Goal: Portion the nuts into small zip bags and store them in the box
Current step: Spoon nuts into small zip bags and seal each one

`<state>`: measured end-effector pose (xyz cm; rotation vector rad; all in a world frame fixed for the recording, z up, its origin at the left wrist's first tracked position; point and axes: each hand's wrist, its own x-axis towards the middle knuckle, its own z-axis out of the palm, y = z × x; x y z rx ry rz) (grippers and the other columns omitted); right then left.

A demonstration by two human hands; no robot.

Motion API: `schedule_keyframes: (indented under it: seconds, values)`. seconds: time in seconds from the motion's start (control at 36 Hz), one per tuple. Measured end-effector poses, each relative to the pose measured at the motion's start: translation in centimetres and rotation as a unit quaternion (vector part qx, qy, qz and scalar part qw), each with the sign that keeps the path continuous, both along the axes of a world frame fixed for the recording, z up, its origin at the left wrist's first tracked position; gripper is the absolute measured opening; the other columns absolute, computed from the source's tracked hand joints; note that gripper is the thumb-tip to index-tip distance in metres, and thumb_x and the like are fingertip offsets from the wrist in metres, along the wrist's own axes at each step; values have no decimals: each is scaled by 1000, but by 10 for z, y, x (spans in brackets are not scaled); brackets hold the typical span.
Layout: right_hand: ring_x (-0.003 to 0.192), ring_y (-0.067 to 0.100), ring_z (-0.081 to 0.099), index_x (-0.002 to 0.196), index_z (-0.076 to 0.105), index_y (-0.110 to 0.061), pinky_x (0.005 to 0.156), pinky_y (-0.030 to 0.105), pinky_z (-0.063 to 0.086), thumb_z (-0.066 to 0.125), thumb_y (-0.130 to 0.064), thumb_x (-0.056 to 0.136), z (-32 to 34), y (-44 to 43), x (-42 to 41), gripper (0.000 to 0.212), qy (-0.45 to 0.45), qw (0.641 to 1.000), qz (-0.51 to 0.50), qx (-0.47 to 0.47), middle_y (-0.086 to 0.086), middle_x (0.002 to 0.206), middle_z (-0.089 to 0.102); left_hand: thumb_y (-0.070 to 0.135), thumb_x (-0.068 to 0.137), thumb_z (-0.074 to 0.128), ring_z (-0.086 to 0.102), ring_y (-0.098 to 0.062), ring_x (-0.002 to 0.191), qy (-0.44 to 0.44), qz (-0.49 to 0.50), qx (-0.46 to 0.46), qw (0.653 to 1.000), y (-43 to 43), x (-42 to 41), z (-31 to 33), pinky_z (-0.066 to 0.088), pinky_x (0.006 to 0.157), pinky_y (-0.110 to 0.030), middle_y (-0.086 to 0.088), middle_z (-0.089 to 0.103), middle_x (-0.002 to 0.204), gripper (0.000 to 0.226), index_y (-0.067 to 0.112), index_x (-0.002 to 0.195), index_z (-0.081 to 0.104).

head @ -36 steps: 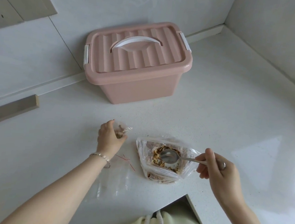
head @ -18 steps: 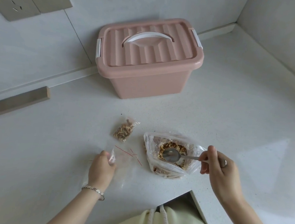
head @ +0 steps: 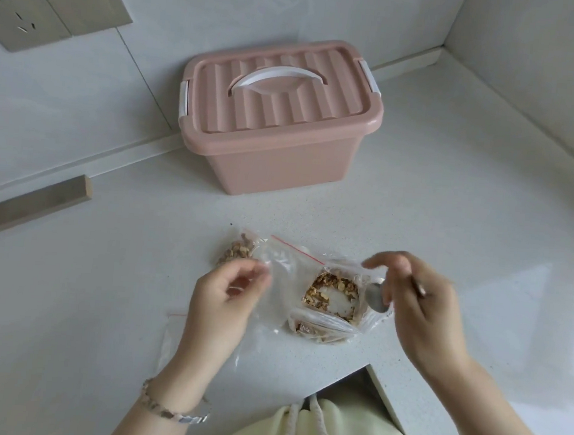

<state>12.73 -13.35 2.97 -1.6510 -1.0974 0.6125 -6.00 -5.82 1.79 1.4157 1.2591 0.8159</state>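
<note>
Near the front edge of the bench (head: 449, 230), the big clear bag of nuts (head: 329, 298) sat open. Broken brown pieces were banked round its sides, with a pale bare patch in the middle; its crumpled lower folds were hard to read. Just left of it was an empty small zip bag (head: 285, 268) with a red seal strip. The curled fingers of the left hand (head: 221, 298) pinched it at its left edge, though motion blur smeared the fingertips. The right hand (head: 419, 306) was curled round the handle of a metal spoon (head: 377, 298), whose bowl hung at the big bag's right rim. Most of the handle was hidden in that hand, and its raised fingers were blurred too. Behind the empty bag lay a filled small bag (head: 236, 251), partly covered by it. More flat empty bags (head: 173, 332) lay under the left wrist, barely visible against the bench. Farther back, the pink box (head: 275, 168) stood by the wall with its lid on, so its inside was hidden. A bracelet (head: 174, 412) circled the left wrist. At the top left corner, a wall socket (head: 16, 21) was cut off by the frame.
</note>
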Motion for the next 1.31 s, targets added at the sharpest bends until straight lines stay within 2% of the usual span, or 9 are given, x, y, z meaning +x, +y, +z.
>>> schedule_keyframes:
  seconds: [0.17, 0.25, 0.33, 0.42, 0.56, 0.61, 0.72, 0.94, 1.31]
  values:
    - [44, 6, 26, 84, 67, -31, 47, 12, 31, 65, -45, 72, 6, 5, -3, 19, 77, 991, 14, -106, -10, 45, 28, 3, 81, 67, 60, 6, 70, 18, -111, 21, 993, -9, 22, 9, 42, 69, -6, 22, 68, 75, 28, 31, 75, 64]
    - [38, 7, 27, 69, 68, -24, 43, 12, 24, 69, -27, 80, 4, 0, -1, 11, 95, 987, 25, -123, -10, 38, 32, 8, 81, 68, 61, 2, 77, 61, -120, 38, 990, -11, 26, 6, 42, 74, -8, 20, 68, 79, 29, 36, 77, 63]
    - [33, 4, 37, 72, 70, -14, 39, 8, 27, 68, -17, 82, 5, -3, -2, 11, 101, 987, 21, -125, -16, 35, 43, 14, 78, 70, 53, -4, 89, 156, -65, 139, 976, -13, 28, 1, 37, 81, -7, 18, 61, 90, 25, 33, 92, 60]
    - [42, 0, 45, 68, 69, -18, 46, 8, 31, 71, -16, 79, 4, -2, -4, 11, 62, 993, -12, -104, -21, 41, 48, 29, 77, 66, 50, -1, 82, 164, -61, 209, 962, -16, 32, 3, 38, 78, -9, 17, 57, 86, 13, 25, 88, 61]
    - [53, 1, 46, 65, 70, -32, 50, 9, 31, 75, -14, 74, -3, -3, -12, 20, -22, 998, -12, -60, -10, 56, 44, 32, 79, 71, 66, -8, 71, 13, -104, -57, 993, -26, 49, 13, 52, 72, -25, 6, 70, 72, 12, 22, 75, 68]
    - [57, 4, 48, 69, 73, -34, 51, 10, 32, 73, -18, 75, -4, -4, -16, 17, -25, 998, 3, -54, -12, 60, 46, 34, 78, 71, 68, -12, 71, -29, -82, -106, 991, -27, 55, 14, 55, 74, -33, 1, 71, 71, 17, 18, 73, 68]
    - [55, 2, 49, 70, 72, -32, 49, 9, 31, 73, -20, 75, -1, -4, -17, 13, -17, 998, 9, -54, -9, 64, 52, 18, 83, 65, 68, -11, 67, -93, -50, -168, 980, -26, 59, 18, 55, 68, -25, -1, 72, 68, 12, 13, 73, 70]
    - [54, -2, 50, 79, 76, -23, 50, 7, 31, 74, -26, 71, 1, -8, -15, 9, 14, 997, 39, -70, -5, 74, 63, 15, 83, 63, 69, -15, 68, -116, -68, -220, 966, -23, 54, 18, 57, 65, -25, -11, 74, 78, 15, 7, 77, 73]
    - [44, 2, 45, 74, 76, -33, 41, 10, 27, 67, -38, 67, 5, -9, -13, 12, 119, 988, 63, -72, -4, 77, 66, 10, 85, 60, 71, -18, 74, -142, -78, -232, 959, -22, 48, 19, 58, 66, -26, -10, 74, 82, 18, 12, 76, 75]
